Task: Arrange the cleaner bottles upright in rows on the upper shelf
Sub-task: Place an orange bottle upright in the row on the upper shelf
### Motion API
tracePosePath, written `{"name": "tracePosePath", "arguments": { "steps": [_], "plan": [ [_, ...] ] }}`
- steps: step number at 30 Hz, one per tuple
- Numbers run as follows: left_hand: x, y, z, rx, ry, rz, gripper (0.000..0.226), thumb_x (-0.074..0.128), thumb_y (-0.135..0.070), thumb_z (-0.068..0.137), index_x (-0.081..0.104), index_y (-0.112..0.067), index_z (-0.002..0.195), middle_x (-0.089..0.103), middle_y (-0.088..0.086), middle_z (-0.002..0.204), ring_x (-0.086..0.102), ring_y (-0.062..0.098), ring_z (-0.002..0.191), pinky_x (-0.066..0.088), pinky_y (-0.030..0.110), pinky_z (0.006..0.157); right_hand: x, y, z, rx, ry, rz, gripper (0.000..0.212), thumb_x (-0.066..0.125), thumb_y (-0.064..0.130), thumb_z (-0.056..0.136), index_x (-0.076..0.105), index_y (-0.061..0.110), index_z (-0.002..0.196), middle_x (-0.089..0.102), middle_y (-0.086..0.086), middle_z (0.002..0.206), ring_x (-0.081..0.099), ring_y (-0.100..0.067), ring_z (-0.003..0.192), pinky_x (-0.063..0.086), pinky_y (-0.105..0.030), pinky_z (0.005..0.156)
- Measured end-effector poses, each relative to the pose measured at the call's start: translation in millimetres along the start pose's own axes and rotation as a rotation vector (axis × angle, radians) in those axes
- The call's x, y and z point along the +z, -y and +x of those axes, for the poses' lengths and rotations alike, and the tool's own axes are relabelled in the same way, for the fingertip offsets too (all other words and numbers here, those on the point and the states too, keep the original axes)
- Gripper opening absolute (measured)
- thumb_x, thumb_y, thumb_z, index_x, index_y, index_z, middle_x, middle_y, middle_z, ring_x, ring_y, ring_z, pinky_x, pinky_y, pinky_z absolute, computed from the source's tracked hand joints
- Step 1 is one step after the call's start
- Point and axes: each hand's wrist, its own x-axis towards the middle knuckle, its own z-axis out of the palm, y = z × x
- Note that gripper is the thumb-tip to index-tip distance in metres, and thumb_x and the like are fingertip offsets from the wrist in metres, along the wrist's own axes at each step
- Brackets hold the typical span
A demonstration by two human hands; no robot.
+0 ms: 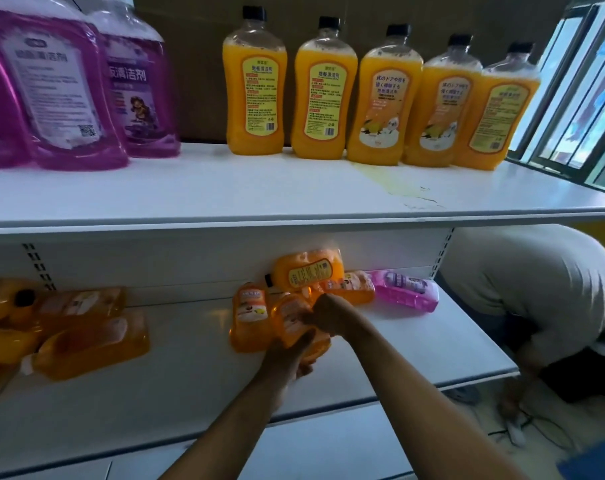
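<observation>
We see both hands on one orange bottle [296, 323] lying on the lower shelf [415, 341], at about six o'clock from the upright orange row [380, 95] on the upper shelf [225, 192]. The right hand [329, 315] grips it; the left hand [287, 362] seems curled beneath it, though blurred.

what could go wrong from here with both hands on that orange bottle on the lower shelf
1. Both hands, left hand and right hand, grip one orange bottle in a crowded pile; lifting it may shift the neighbouring orange bottle lying against it.
2. A yellowish spill stain marks the upper shelf in front of the upright row of orange bottles, so a cap may be leaking; a bottle set there could slide or get sticky.
</observation>
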Motion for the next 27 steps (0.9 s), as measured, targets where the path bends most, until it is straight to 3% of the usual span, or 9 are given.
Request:
{"name": "tracePosePath", "arguments": {
  "steps": [2,4,7,11,14,17,20,23,27],
  "plan": [
    [-2,1,-5,0.009,0.016,-0.126,0.036,0.077,-0.043,0.078,0.050,-0.031,0.099,0.062,0.002,0.105,0.062,0.028,0.101,0.053,0.051,0.094,3,-7,-11,-0.078,0.038,0.135,0.026,0.054,0.021,0.101,0.060,0.002,0.118,0.065,-0.011,0.110,0.065,-0.023,0.100,0.053,-0.024,0.081],
    [-11,6,-7,0.022,0.090,-0.175,0.057,0.085,-0.044,0.064,0.051,-0.031,0.108,0.062,0.002,0.114,0.060,0.028,0.108,0.052,0.050,0.094,9,-17,-26,-0.204,0.056,0.356,0.011,0.047,0.003,0.102,0.052,0.005,0.111,0.059,-0.007,0.102,0.065,-0.014,0.087,0.054,-0.016,0.070],
    [-19,10,-15,0.036,0.176,-0.197,0.061,0.084,-0.036,0.065,0.053,-0.030,0.117,0.062,0.002,0.124,0.060,0.026,0.112,0.053,0.045,0.090,10,-28,-45,-0.209,0.069,0.688,0.008,0.049,0.002,0.101,0.049,0.005,0.108,0.060,-0.009,0.107,0.068,-0.013,0.088,0.060,-0.025,0.071],
    [-28,2,-22,0.098,0.191,-0.245,0.050,0.079,-0.025,0.076,0.054,-0.030,0.120,0.067,0.001,0.119,0.064,0.026,0.109,0.055,0.045,0.089,11,-29,-53,-0.285,0.032,0.901,0.042,0.071,0.025,0.089,0.053,0.020,0.126,0.059,-0.014,0.126,0.062,-0.030,0.114,0.056,-0.051,0.094],
    [-39,-8,-33,0.168,0.181,-0.198,0.059,0.078,-0.034,0.075,0.050,-0.034,0.126,0.064,-0.001,0.124,0.063,0.026,0.113,0.054,0.047,0.093,12,-14,-61,-0.365,0.087,1.130,0.058,0.067,0.023,0.085,0.046,0.023,0.139,0.058,-0.013,0.132,0.061,-0.033,0.119,0.057,-0.048,0.093],
    [-47,-12,-44,0.282,0.148,0.043,0.071,0.073,-0.055,0.070,0.043,-0.043,0.133,0.057,-0.008,0.134,0.057,0.016,0.121,0.052,0.041,0.097,10,3,-62,-0.472,-0.042,1.020,0.054,0.064,0.016,0.089,0.044,0.024,0.138,0.056,-0.008,0.132,0.060,-0.028,0.120,0.059,-0.038,0.087],
    [-63,-14,-60,0.374,0.093,0.175,0.074,0.068,-0.055,0.074,0.034,-0.046,0.140,0.051,-0.016,0.138,0.051,0.008,0.125,0.046,0.033,0.099,17,25,-62,-0.598,-0.119,0.853,0.058,0.062,0.002,0.093,0.038,0.024,0.141,0.052,0.000,0.132,0.059,-0.018,0.121,0.059,-0.033,0.084],
    [-80,-17,-76,0.398,0.009,0.252,0.075,0.067,-0.054,0.081,0.025,-0.048,0.143,0.045,-0.018,0.140,0.047,0.010,0.127,0.043,0.038,0.102,24,47,-67,-0.659,-0.127,0.713,0.067,0.069,0.008,0.090,0.035,0.035,0.142,0.048,0.017,0.130,0.059,0.002,0.112,0.057,-0.018,0.075],
    [-103,-26,-95,0.403,-0.090,0.379,0.074,0.061,-0.056,0.074,0.019,-0.054,0.135,0.038,-0.021,0.135,0.043,0.008,0.127,0.040,0.036,0.104,34,75,-65,-0.713,-0.097,0.553,0.085,0.077,0.016,0.085,0.025,0.052,0.141,0.040,0.009,0.142,0.049,-0.007,0.123,0.058,-0.020,0.080]
  ]
}}
